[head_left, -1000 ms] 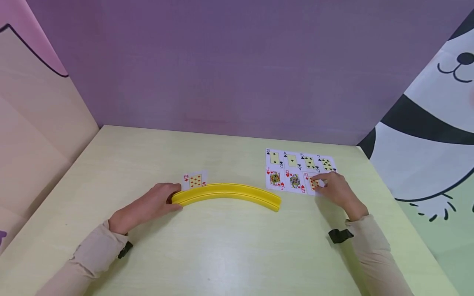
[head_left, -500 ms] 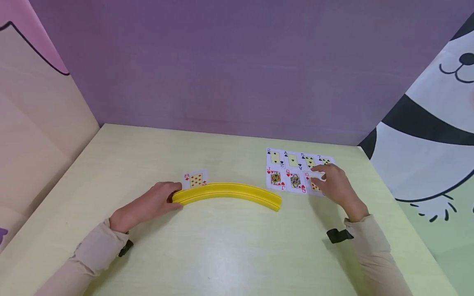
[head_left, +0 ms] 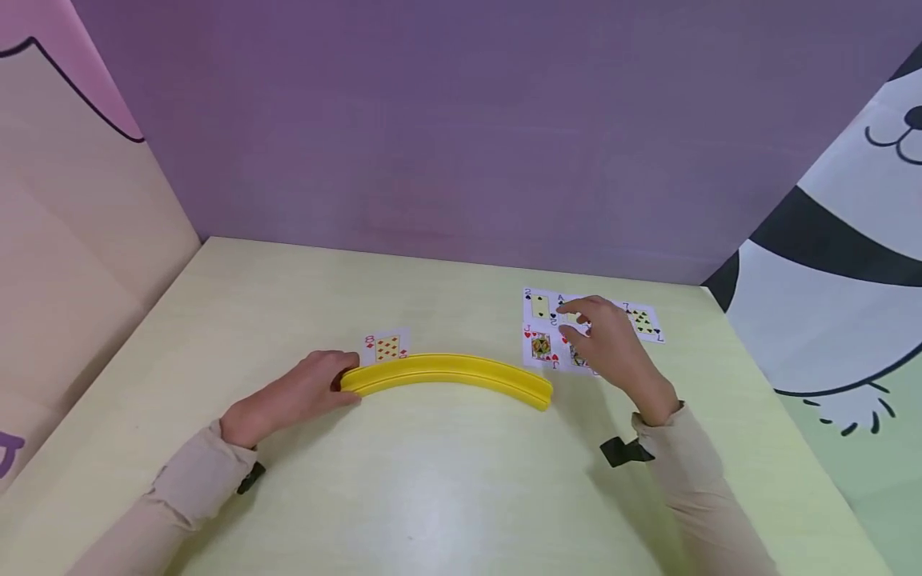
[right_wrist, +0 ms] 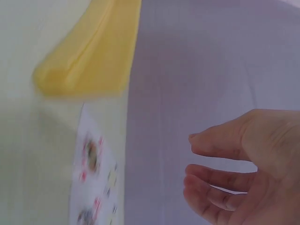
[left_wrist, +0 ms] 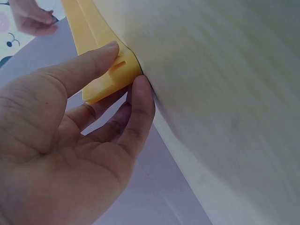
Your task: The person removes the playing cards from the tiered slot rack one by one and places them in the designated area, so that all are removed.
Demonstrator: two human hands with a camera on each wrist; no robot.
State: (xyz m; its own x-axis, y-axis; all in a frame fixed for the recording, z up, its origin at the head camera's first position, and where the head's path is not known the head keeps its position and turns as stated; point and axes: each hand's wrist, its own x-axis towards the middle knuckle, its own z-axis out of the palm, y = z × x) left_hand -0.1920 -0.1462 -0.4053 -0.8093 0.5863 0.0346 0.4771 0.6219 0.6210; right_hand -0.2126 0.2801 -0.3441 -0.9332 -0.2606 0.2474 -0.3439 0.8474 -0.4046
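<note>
My left hand (head_left: 297,394) grips the left end of a yellow curved playing-card holder (head_left: 448,368). In the left wrist view the thumb lies on one face of the holder (left_wrist: 105,77) and the fingers are behind its end. A red eight card (head_left: 386,348) shows behind the holder, its lower edge hidden. My right hand (head_left: 612,346) hovers over the cards at right, thumb and fingers apart, with nothing between them in the right wrist view. Under it, a two (head_left: 539,306), a seven (head_left: 643,322) and a jack of hearts (head_left: 540,346) show; other cards are partly covered.
The cards at right lie face up in two rows on the pale wooden table (head_left: 446,480). A purple panel (head_left: 461,136) rises behind the table's back edge. Printed side panels flank it, one with a panda picture (head_left: 850,240).
My right hand has moved left from the red ten at the right of the front row, rising clear of the cards. My left hand and the holder stay in place.
</note>
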